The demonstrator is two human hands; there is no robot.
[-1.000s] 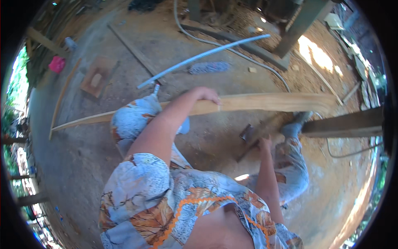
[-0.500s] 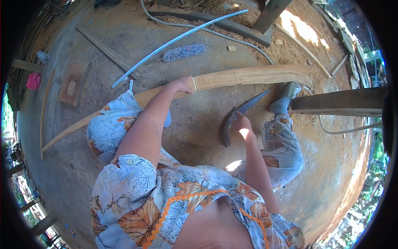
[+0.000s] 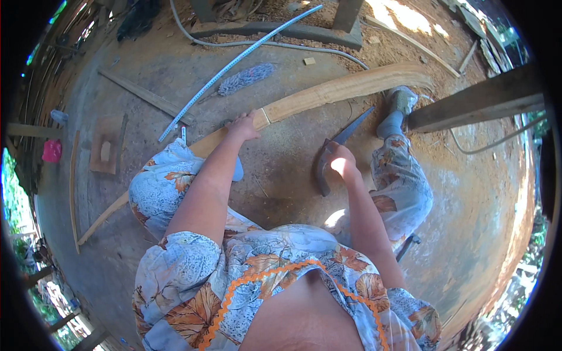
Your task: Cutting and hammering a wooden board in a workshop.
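A long wooden plank (image 3: 345, 88) curves across the view in front of me, from the lower left past my bent left knee to the upper right. My left hand (image 3: 243, 126) is closed over it, just left of a pale line (image 3: 266, 115) across the wood. In my right hand (image 3: 341, 161) is a handsaw (image 3: 355, 125), gripped by its dark curved handle. Its blade points up and right, apart from the plank and below it. My right foot (image 3: 403, 100) stands near the plank's far right end.
Beyond the plank lie a long pale-blue measuring strip (image 3: 219, 73) and a fluffy grey-blue duster (image 3: 249, 79). A grey hose (image 3: 225, 44) runs behind them. At the right, a thick wooden post (image 3: 474, 102) slants in. Thin boards (image 3: 140, 93) and sawdust are scattered on the floor.
The whole view has tilted slightly, so the floor items sit differently in it. Both hands keep their holds on the plank and the handsaw, and the saw remains off the wood.
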